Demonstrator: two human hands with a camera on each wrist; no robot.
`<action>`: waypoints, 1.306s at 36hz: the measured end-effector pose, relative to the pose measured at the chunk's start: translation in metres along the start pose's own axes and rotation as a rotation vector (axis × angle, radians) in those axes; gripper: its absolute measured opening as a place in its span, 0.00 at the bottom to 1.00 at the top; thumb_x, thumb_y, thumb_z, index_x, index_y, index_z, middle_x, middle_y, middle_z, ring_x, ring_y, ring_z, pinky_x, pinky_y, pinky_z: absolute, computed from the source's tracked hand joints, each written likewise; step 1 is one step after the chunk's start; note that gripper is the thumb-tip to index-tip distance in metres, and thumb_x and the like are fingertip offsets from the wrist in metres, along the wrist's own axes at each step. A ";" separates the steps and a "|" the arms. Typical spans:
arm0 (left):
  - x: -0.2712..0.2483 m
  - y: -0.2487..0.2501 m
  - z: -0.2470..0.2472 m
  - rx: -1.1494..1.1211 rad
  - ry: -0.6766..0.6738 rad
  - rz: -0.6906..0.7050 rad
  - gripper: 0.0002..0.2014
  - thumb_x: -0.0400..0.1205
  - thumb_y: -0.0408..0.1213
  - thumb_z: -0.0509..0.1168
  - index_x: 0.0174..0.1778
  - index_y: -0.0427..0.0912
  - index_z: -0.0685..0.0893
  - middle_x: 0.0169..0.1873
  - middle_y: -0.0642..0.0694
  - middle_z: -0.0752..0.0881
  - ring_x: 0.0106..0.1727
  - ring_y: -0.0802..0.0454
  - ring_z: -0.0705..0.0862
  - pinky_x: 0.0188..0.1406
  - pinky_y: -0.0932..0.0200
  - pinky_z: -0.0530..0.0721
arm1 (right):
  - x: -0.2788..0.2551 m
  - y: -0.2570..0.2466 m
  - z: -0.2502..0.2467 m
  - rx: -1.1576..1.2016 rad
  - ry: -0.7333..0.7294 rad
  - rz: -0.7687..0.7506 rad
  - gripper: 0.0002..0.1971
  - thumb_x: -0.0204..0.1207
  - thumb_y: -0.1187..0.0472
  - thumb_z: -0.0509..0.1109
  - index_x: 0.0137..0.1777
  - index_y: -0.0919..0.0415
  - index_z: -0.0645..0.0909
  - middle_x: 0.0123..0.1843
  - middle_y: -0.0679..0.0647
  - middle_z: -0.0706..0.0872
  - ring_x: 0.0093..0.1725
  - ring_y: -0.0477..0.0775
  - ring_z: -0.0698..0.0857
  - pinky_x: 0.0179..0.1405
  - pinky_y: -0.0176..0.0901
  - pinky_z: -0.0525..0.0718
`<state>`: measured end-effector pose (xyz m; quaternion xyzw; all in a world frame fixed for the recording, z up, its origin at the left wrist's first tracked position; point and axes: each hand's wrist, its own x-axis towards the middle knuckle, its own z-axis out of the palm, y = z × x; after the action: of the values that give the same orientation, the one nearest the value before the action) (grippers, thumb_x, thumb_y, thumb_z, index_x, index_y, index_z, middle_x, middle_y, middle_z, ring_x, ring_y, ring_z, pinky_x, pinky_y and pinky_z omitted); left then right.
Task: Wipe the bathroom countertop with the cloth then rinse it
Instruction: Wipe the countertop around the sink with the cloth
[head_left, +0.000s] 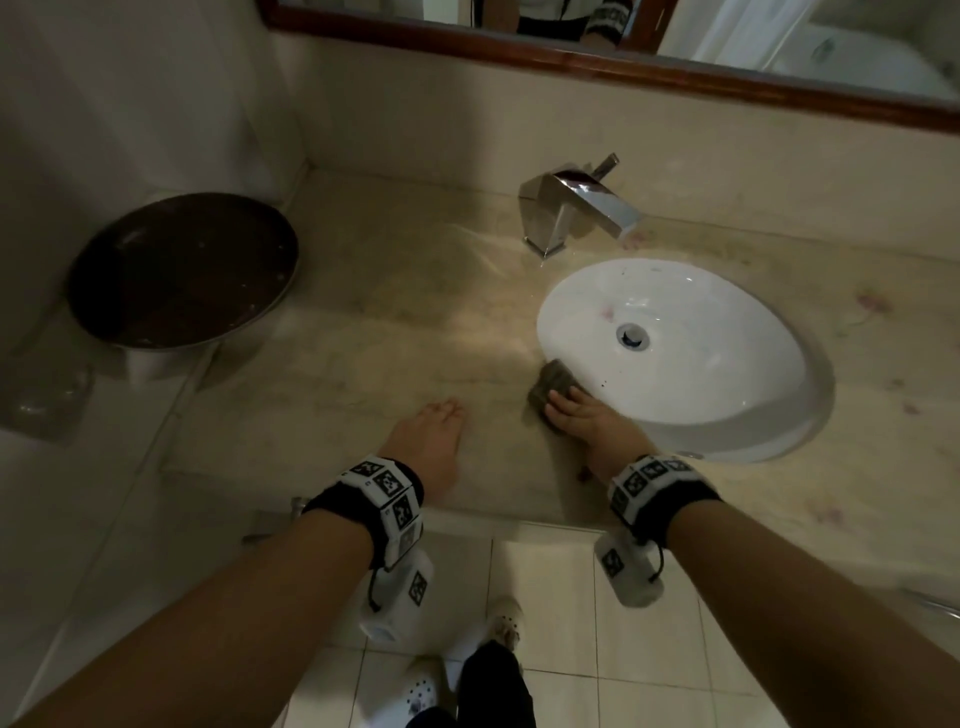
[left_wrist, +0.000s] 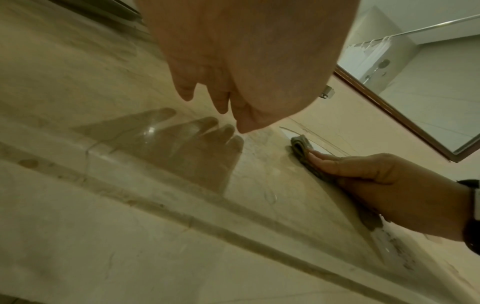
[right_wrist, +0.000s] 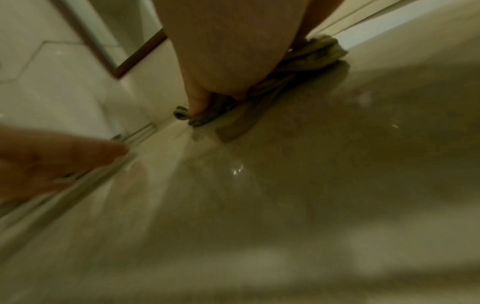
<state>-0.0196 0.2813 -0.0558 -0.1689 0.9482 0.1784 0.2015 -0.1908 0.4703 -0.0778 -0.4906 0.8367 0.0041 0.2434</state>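
A grey cloth lies folded on the beige marble countertop, right at the left rim of the white oval sink. My right hand presses flat on the cloth with straight fingers. In the right wrist view the cloth bunches under my palm. My left hand hovers just above the counter left of the cloth, fingers straight and holding nothing; its reflection shows on the stone.
A chrome faucet stands behind the sink. A round dark tray sits at the counter's far left. A wood-framed mirror runs along the back wall. White floor tiles and my shoes show below the counter's front edge.
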 end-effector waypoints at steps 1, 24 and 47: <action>0.000 -0.001 0.000 -0.006 -0.004 -0.008 0.31 0.85 0.34 0.52 0.85 0.41 0.50 0.85 0.45 0.50 0.85 0.49 0.51 0.83 0.52 0.55 | 0.001 0.003 -0.004 0.021 0.000 0.060 0.49 0.66 0.64 0.79 0.83 0.53 0.53 0.84 0.46 0.46 0.83 0.47 0.46 0.81 0.41 0.46; 0.000 -0.018 -0.014 -0.002 0.089 -0.286 0.37 0.82 0.39 0.58 0.84 0.40 0.45 0.85 0.45 0.48 0.84 0.46 0.52 0.81 0.43 0.61 | 0.018 -0.107 0.021 -0.241 -0.147 -0.295 0.47 0.73 0.47 0.71 0.84 0.53 0.44 0.86 0.50 0.44 0.85 0.58 0.42 0.83 0.56 0.44; -0.017 -0.044 -0.015 -0.069 0.020 -0.307 0.33 0.84 0.32 0.50 0.85 0.41 0.43 0.85 0.47 0.42 0.85 0.47 0.46 0.83 0.44 0.53 | 0.021 0.004 -0.062 0.242 0.228 0.610 0.17 0.81 0.62 0.60 0.68 0.63 0.76 0.68 0.67 0.80 0.66 0.67 0.78 0.68 0.51 0.73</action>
<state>0.0074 0.2408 -0.0468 -0.3203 0.9066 0.1761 0.2109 -0.2275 0.4398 -0.0328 -0.1828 0.9610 -0.0774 0.1925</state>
